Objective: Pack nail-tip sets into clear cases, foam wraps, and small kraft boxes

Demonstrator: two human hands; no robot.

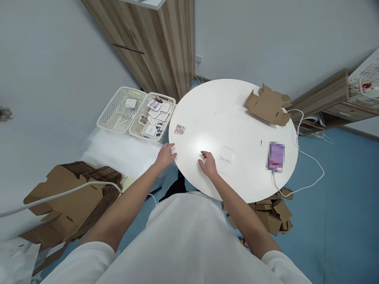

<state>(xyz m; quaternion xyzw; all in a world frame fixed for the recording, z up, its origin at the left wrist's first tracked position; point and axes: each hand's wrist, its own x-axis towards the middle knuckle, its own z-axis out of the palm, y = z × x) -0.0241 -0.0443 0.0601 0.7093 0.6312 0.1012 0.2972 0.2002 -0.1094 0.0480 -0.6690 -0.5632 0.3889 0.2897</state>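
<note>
While the round white table takes up the middle, 2 cream lattice baskets stand just beside its left edge, the closer one holding cards. Far right on the table lies an unfolded brown cardboard box, with a blurred purple object nearer the front. The left hand, at the table's edge, and the right hand, on or just above the top, both look released, fingers parted. Just right of the latter, a clear plastic case lies with its 2 halves spread. A small pinkish cluster lies beyond the left hand.
</note>
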